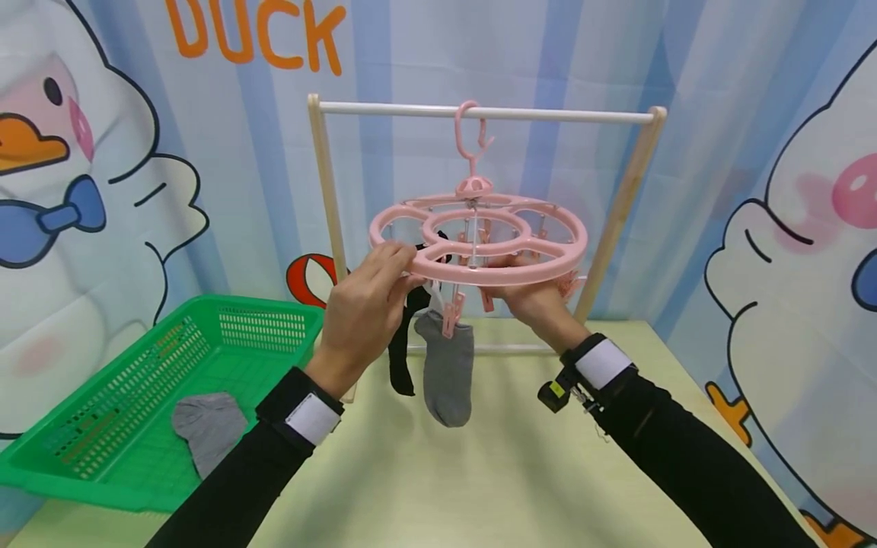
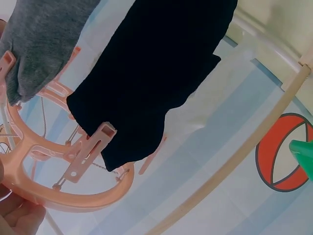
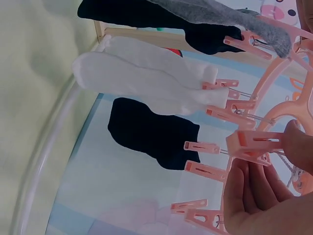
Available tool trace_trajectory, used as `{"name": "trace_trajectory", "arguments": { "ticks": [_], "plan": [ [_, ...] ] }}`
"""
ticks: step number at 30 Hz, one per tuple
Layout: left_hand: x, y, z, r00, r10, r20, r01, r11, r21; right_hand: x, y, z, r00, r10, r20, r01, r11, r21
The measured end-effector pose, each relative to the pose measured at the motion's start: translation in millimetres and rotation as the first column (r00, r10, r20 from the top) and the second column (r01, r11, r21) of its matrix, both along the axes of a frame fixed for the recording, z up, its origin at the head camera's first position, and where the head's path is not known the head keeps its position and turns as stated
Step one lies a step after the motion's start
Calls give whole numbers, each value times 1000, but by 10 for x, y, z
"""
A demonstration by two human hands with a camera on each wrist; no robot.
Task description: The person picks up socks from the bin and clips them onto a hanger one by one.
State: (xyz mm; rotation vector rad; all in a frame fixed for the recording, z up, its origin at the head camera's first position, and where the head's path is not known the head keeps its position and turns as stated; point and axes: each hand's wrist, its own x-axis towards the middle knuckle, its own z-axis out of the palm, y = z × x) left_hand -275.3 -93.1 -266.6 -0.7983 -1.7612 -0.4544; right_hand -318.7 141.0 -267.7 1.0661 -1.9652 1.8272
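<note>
A round pink clip hanger [image 1: 500, 275] hangs by its hook from a white bar. At its near left edge, my left hand [image 1: 361, 308] pinches the rim, fingers on top. My right hand [image 1: 537, 304] reaches under the ring, partly hidden by it; in the right wrist view its thumb and fingers pinch a pink clothespin [image 3: 254, 142]. A grey sock [image 1: 448, 369] hangs clipped at the front. A black sock [image 2: 146, 68] hangs beside it. White socks [image 3: 146, 81] and another black sock [image 3: 151, 132] hang from clips farther round the ring.
A green basket [image 1: 123, 498] stands at the left with a grey sock [image 1: 208, 426] in it. The rack's wooden posts [image 1: 620, 213] and white top bar [image 1: 384, 110] frame the hanger. Behind is a duck-print curtain [image 1: 274, 152]; below lies a pale tabletop [image 1: 479, 487].
</note>
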Motion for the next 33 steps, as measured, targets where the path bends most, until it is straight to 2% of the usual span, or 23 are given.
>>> {"name": "trace_trajectory", "arguments": {
  "ticks": [4, 13, 20, 23, 25, 27, 29, 31, 32, 33],
  "plan": [
    [15, -5, -8, 1000, 18, 12, -18, 1000, -9, 26, 6, -2, 1000, -30, -10, 30, 1000, 0],
    [36, -5, -38, 998, 50, 44, -49, 998, -28, 40, 45, -24, 994, -108, -30, 110, 990, 84],
    [61, -64, -56, 995, 92, 35, -91, 995, -29, 50, 51, -47, 992, -126, -17, 126, 988, 85],
    [47, -150, -65, 991, 128, 31, -128, 992, 7, 51, 49, -46, 992, -128, -20, 129, 987, 91],
    [17, -256, -77, 984, 172, 56, -173, 985, 20, 49, 48, -43, 992, -124, -23, 125, 988, 91],
    [-34, -407, -105, 966, 235, 109, -239, 971, 20, 44, 47, -38, 989, -142, -36, 145, 984, 99],
    [-97, -599, -152, 932, 304, 200, -310, 951, 2, 44, 50, -29, 989, -140, -41, 143, 986, 87],
    [-145, -816, -215, 872, 367, 324, -376, 926, -37, 43, 58, -18, 990, -134, -38, 137, 988, 76],
    [-169, -938, -260, 835, 390, 388, -401, 914, -56, 45, 63, -12, 990, -139, -38, 142, 987, 80],
    [-185, -1061, -308, 789, 417, 451, -428, 900, -83, 44, 69, -9, 990, -134, -39, 136, 987, 79]
  ]
}}
